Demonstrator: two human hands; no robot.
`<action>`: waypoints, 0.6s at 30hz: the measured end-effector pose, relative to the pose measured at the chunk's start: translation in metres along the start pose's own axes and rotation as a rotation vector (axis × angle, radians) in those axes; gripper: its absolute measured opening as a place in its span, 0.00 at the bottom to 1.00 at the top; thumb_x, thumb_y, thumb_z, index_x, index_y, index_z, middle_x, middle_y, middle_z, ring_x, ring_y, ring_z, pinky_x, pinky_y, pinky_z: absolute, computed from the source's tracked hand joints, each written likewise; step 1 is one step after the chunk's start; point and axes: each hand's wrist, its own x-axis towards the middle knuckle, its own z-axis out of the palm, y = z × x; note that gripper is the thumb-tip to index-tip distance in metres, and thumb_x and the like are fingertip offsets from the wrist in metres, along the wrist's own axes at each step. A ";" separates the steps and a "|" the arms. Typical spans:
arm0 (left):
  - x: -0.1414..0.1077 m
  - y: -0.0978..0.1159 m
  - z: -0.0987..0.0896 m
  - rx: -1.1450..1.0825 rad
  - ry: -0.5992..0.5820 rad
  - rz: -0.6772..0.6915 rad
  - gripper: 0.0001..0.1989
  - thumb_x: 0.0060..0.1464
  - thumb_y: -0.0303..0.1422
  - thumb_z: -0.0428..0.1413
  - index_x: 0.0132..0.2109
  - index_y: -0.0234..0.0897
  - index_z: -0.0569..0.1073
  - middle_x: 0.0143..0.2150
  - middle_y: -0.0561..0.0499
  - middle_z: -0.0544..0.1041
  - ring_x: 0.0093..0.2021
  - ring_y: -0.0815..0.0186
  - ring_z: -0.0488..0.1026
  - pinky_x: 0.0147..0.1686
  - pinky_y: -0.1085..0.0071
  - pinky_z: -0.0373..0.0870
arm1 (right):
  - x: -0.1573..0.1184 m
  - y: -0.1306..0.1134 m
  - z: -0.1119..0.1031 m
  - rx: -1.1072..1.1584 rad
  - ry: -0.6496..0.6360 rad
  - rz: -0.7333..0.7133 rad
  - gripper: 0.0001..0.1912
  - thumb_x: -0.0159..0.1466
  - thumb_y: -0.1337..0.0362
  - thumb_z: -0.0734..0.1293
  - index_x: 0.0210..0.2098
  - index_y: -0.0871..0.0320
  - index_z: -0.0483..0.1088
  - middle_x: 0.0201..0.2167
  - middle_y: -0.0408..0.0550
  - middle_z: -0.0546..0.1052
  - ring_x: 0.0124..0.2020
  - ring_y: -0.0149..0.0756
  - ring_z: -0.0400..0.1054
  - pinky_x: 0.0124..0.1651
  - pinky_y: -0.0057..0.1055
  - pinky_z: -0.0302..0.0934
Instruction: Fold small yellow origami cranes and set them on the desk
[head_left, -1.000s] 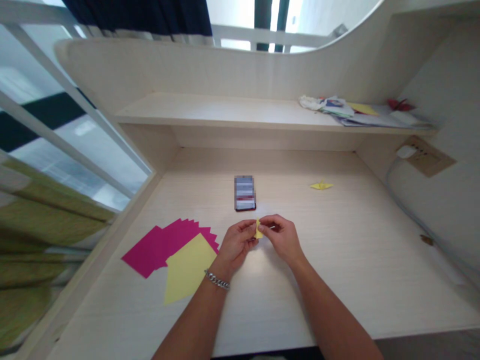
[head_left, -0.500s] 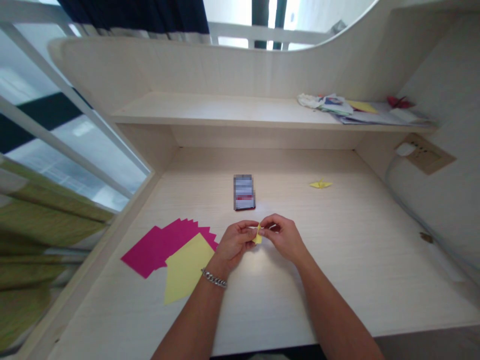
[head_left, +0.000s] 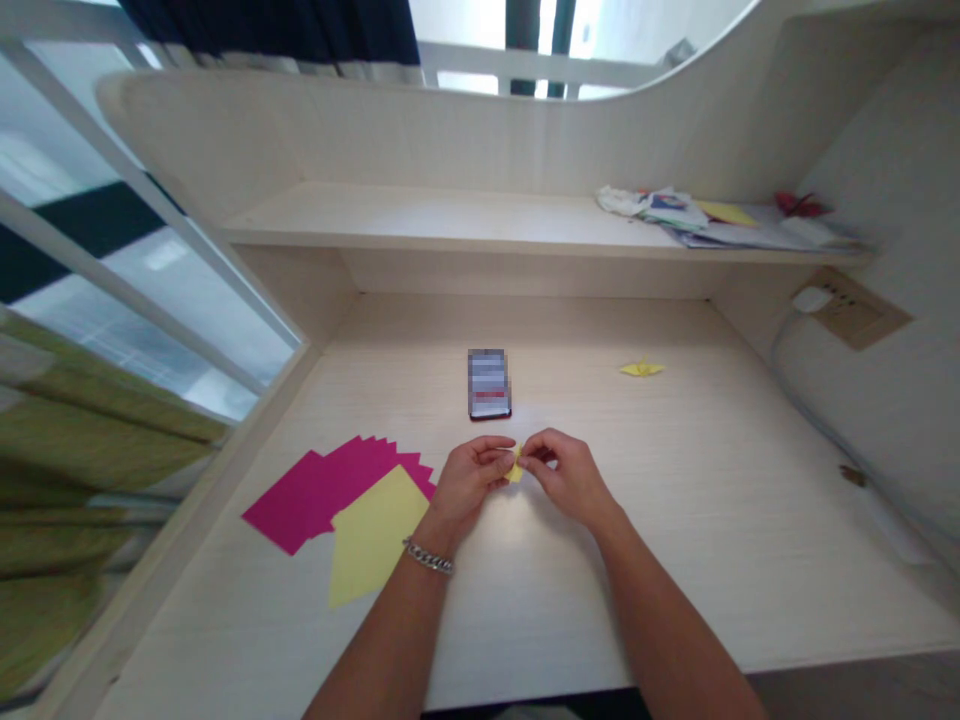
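Note:
Between my two hands is a small piece of folded yellow paper [head_left: 514,474], just above the desk [head_left: 540,600]. My left hand [head_left: 470,483] pinches it from the left, thumb and fingers closed. From the right, my right hand [head_left: 564,470] grips its edge between thumb and fingertips. Much of the paper is hidden behind the fingers. Beside my left forearm lie a yellow paper sheet [head_left: 375,540] and a fanned stack of magenta paper sheets [head_left: 300,505]. A finished-looking yellow origami crane [head_left: 642,369] rests farther back on the right.
A phone [head_left: 490,384] with a blurred screen lies beyond my hands. Papers [head_left: 727,232] and a red folded shape [head_left: 801,205] sit on the shelf [head_left: 450,215] above. On the right wall, a white plug with a cable [head_left: 810,298] is at a socket plate [head_left: 862,308].
The folded yellow paper has shifted shape slightly between my fingertips, its lower part now looking shorter and wider. Both hands stay almost in place.

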 end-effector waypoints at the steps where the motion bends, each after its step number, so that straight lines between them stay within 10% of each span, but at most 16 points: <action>1: 0.000 0.000 0.001 -0.007 0.006 0.004 0.18 0.39 0.31 0.67 0.40 0.33 0.76 0.30 0.47 0.78 0.28 0.69 0.73 0.28 0.75 0.67 | 0.000 -0.001 0.001 -0.008 0.011 -0.008 0.03 0.58 0.65 0.66 0.31 0.56 0.71 0.28 0.45 0.74 0.30 0.33 0.68 0.34 0.30 0.62; 18: 0.000 -0.001 0.006 0.022 0.069 0.139 0.17 0.41 0.30 0.66 0.41 0.34 0.74 0.31 0.48 0.78 0.29 0.68 0.74 0.29 0.74 0.69 | -0.002 -0.006 0.004 -0.156 0.038 -0.093 0.05 0.60 0.68 0.62 0.32 0.56 0.69 0.30 0.46 0.72 0.30 0.34 0.66 0.34 0.30 0.60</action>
